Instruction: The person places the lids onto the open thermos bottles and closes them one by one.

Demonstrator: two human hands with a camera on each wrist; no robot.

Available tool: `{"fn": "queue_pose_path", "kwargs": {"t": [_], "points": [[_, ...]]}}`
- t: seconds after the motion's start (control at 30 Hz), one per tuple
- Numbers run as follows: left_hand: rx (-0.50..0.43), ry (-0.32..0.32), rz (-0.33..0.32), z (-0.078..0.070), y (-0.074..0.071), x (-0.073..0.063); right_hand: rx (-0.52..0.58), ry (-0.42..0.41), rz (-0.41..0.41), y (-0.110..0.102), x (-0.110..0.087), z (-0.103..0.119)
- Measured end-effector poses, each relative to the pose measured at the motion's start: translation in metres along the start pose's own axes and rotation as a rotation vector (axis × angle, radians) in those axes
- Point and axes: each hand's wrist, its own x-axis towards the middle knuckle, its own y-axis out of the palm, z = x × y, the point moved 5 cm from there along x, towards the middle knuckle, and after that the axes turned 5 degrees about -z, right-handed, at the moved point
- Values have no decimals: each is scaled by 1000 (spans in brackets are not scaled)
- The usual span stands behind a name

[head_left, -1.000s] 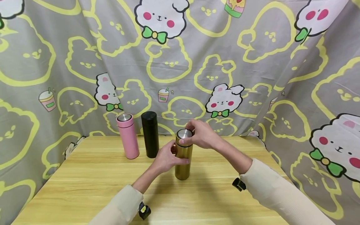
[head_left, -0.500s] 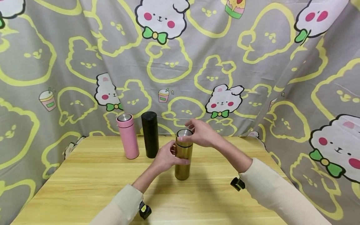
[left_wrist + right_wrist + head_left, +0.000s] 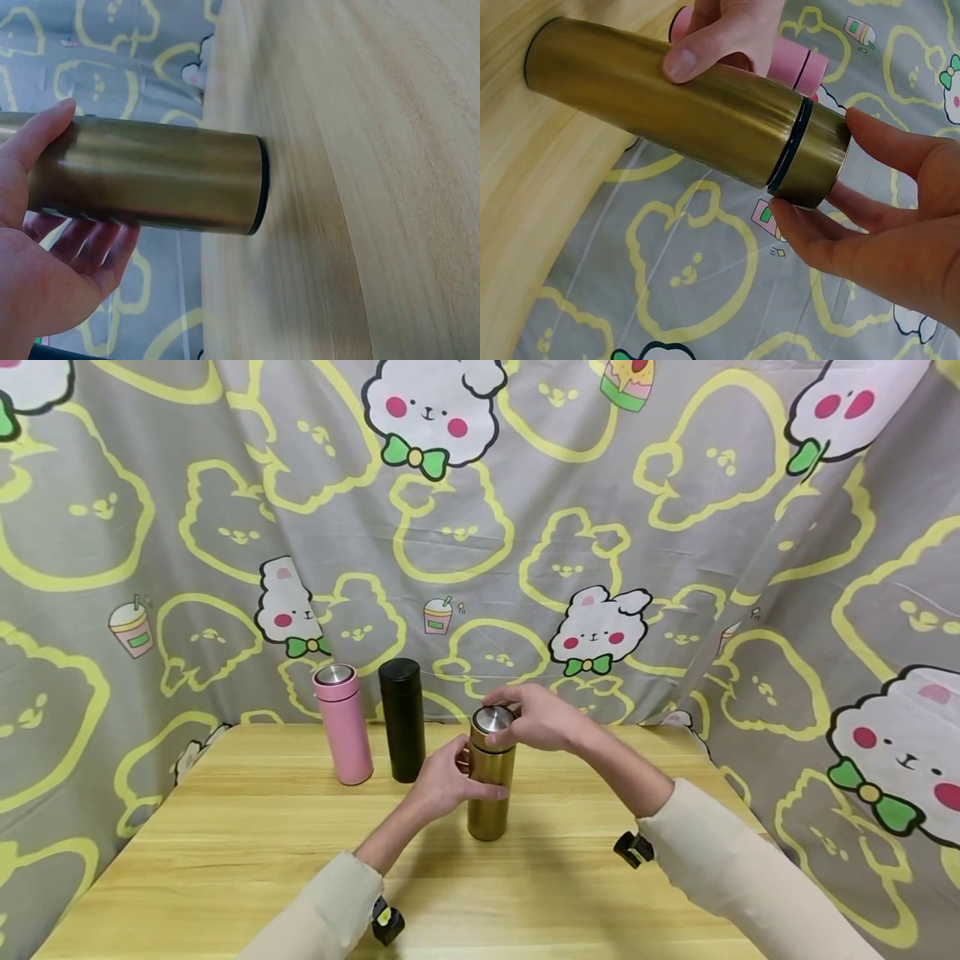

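Note:
A gold thermos bottle (image 3: 487, 820) stands upright on the wooden table. My left hand (image 3: 444, 783) grips its body, thumb across the near side and fingers behind it; the left wrist view shows the lower part of the bottle (image 3: 172, 176) beyond that hand (image 3: 52, 262). From above, my right hand (image 3: 547, 718) holds the silver-topped lid (image 3: 495, 720). In the right wrist view the thumb and fingers of this hand (image 3: 900, 202) pinch the gold lid (image 3: 821, 154) at its sides. A dark ring lies between lid and body.
To the left stand a pink thermos bottle (image 3: 347, 739) and a black one (image 3: 403, 727), side by side near the back of the wooden table (image 3: 247, 860). A grey cartoon-print curtain (image 3: 480, 568) hangs behind the table and along both sides.
My right fingers were loosened from the lid half a second ago, with the thumb at its front; now they reach round the far rim again. The left hand and bottle stay in place.

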Motion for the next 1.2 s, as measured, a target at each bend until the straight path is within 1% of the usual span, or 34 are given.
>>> {"fn": "queue_pose_path", "kwargs": {"t": [0.13,0.2,0.33,0.43,0.5,0.6,0.7,0.8,0.87,0.93,1.0,1.2], "points": [[2,2,0,0,1,0,-46,21,-69,2,-1,0],[6,2,-4,-1,0,0,-78,15,-102,2,0,-1],[16,3,-13,0,-1,0,-123,-6,-134,4,1,1],[17,0,-11,1,-1,1,-137,-4,-129,3,0,2],[17,-3,-8,2,-1,1,-121,5,-112,2,-1,3],[14,-4,-5,3,-1,1,-53,25,-67,-1,-2,4],[15,3,0,2,-1,1,7,21,-11,-2,-3,6],[13,6,6,2,0,1,9,-3,34,-3,-3,7],[15,1,7,2,0,1,-4,-9,49,-1,-3,7],[17,-3,9,1,0,1,-20,-9,49,-1,-2,6],[18,-6,8,1,1,1,-35,-7,33,-1,-2,6],[27,4,3,2,0,1,-136,-6,-77,-2,-1,6]]}}
